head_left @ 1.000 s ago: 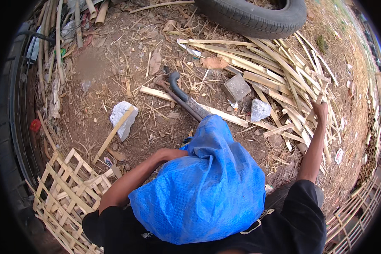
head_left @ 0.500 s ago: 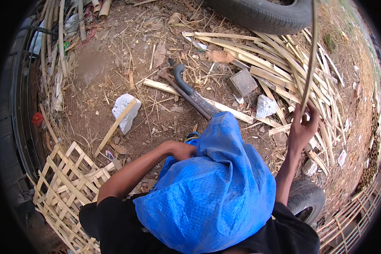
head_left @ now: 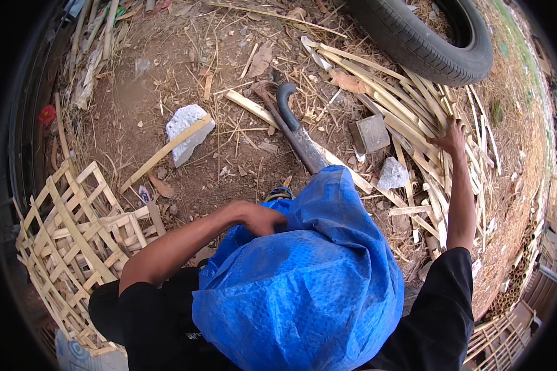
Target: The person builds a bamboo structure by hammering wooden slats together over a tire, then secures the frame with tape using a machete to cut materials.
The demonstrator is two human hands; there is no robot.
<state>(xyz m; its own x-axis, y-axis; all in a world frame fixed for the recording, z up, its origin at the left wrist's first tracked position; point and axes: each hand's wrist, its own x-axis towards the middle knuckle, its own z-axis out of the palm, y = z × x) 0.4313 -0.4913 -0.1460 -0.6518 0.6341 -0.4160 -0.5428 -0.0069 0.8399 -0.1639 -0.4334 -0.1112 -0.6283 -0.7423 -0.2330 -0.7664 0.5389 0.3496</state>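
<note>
A blue woven plastic sheet [head_left: 297, 290] covers my lap. My left hand [head_left: 261, 219] rests against its left edge, with the fingers hidden in the folds. Out to the right, my right hand [head_left: 453, 137] reaches onto a pile of split bamboo strips [head_left: 408, 133], fingers spread and touching the strips. Just beyond the sheet lies a long blade with a dark curved handle [head_left: 286, 102], its far part partly under the sheet. Beside it is a rusty metal bar [head_left: 278, 120]. A pale bamboo strip [head_left: 254, 109] lies beneath these tools.
A tire [head_left: 427, 55] lies at the far right. A brick-like block [head_left: 370, 133] and a pale stone [head_left: 392, 174] sit left of the pile. A white rock [head_left: 189, 133] has a strip leaning on it. Woven bamboo lattice [head_left: 74, 247] stands at my left.
My right hand has let go of the long strip it held upright and moved forward onto the pile. The view has shifted slightly; my left hand stays at the sheet.
</note>
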